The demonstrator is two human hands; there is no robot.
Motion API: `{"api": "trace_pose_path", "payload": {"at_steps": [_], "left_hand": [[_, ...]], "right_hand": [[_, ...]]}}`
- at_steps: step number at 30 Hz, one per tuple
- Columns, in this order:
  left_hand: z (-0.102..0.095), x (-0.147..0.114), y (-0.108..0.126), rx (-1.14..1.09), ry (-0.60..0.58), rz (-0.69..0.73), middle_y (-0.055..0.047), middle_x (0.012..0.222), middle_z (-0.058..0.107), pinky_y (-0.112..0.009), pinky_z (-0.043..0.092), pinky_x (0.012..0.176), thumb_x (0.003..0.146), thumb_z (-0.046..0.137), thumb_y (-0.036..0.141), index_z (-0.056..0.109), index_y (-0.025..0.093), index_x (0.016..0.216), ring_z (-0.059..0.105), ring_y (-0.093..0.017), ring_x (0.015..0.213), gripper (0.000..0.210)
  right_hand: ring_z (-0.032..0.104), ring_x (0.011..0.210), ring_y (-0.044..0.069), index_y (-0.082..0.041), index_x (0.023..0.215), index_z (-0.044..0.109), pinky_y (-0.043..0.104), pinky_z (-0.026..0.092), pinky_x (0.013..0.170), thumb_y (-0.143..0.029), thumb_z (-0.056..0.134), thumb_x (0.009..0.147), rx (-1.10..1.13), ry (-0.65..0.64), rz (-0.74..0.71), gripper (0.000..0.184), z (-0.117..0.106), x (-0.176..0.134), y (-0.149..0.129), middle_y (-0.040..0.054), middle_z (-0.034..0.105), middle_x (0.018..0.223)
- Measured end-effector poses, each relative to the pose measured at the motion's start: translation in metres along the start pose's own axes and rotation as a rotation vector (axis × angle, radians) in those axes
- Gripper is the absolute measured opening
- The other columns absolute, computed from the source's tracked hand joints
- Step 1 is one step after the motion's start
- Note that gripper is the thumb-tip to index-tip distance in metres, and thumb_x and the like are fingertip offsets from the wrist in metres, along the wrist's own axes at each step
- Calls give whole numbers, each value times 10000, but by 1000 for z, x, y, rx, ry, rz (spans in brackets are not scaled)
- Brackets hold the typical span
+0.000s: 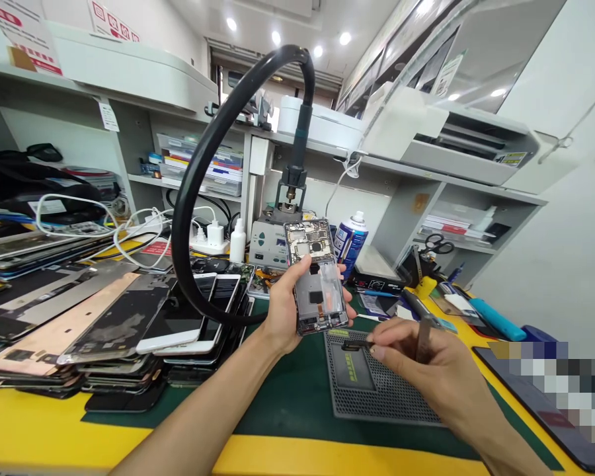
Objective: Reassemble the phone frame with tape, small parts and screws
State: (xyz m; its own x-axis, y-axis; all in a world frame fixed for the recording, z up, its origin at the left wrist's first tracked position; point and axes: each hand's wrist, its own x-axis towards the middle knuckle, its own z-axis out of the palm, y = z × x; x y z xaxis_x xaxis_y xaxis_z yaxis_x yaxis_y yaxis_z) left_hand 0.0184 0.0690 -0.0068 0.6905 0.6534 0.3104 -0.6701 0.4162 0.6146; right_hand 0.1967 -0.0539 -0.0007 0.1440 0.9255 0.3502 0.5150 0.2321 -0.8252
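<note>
My left hand (283,305) grips an opened smartphone (321,297) upright, its inside facing me. A circuit board (311,239) shows at the top of the phone, and a battery lies below it. My right hand (426,370) is closed, thumb and fingertips pinching a small black part (354,345) whose exact kind I cannot tell. A dark, flat tool (423,338), perhaps tweezers, is tucked in the same hand, mostly hidden by the fingers. Beneath that hand lies a grey perforated pad (377,400), apart from the phone.
A thick black hose (181,218) arches left of the phone from a hot-air station (268,241). Stacked phones and screens (123,324) fill the left side. A blue spray can (350,241) stands behind the phone. A dark tablet-like slab (535,410) lies at right.
</note>
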Motion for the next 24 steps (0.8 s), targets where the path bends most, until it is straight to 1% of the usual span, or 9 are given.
{"api": "trace_pose_path", "payload": {"at_steps": [3,5,7,9,13,17,20,22,24], "left_hand": [[0,0,0,-5,2,4,-125,776,698,-380,582,614,934,424,547,655,75,1090,713,-258,650,549],[1,0,0,0,1,8,-130,775,704,-387,581,616,939,410,546,649,75,1108,712,-260,643,555],[1,-1,0,3,-3,13,-137,787,715,-386,580,632,944,403,540,635,73,1159,713,-258,650,563],[0,-1,0,0,-8,17,-138,810,726,-379,579,658,947,406,536,616,77,1212,717,-252,671,570],[1,-2,0,-11,-8,23,-129,822,731,-373,577,667,940,422,537,616,92,1220,720,-252,687,560],[5,-3,1,-1,-11,25,-120,782,713,-383,578,630,937,427,533,655,87,1129,712,-258,654,536],[7,-4,2,-3,-12,23,-116,775,705,-385,580,622,940,429,534,670,85,1086,707,-255,649,530],[8,-5,2,-9,-9,16,-115,770,700,-382,580,617,938,430,536,672,83,1082,706,-253,648,534],[8,-5,2,-13,-5,11,-117,762,696,-378,581,609,937,424,537,672,77,1082,704,-252,642,543]], "right_hand": [[718,784,189,-214,860,713,212,531,553,-196,677,870,-239,28,-363,41,2,-12,-7,73,758,889],[738,792,179,-203,926,696,217,554,624,-105,633,875,-435,43,-671,127,0,-20,-9,78,779,917],[749,794,190,-175,1008,697,250,561,670,-100,568,915,-648,-1,-917,176,-2,-27,-9,102,794,956],[740,715,199,-149,1067,703,283,543,606,-158,459,985,-778,-72,-1053,258,-4,-32,-7,125,795,993],[669,556,195,-138,1270,651,318,479,487,-172,348,1020,-783,-161,-1107,394,-6,-36,-3,134,770,1079],[672,555,212,-176,1469,489,324,489,484,-198,364,1018,-710,-181,-1077,468,-6,-39,1,124,761,1096],[684,550,210,-184,1478,475,316,486,479,-206,387,1013,-677,-157,-1090,473,-7,-41,2,114,773,1061],[722,623,214,-199,1420,541,306,514,534,-198,445,994,-693,-142,-1059,437,-7,-43,1,102,784,1045],[753,746,217,-242,1290,641,287,553,635,-171,547,942,-674,-91,-969,368,-4,-43,-2,84,795,1022]]}}
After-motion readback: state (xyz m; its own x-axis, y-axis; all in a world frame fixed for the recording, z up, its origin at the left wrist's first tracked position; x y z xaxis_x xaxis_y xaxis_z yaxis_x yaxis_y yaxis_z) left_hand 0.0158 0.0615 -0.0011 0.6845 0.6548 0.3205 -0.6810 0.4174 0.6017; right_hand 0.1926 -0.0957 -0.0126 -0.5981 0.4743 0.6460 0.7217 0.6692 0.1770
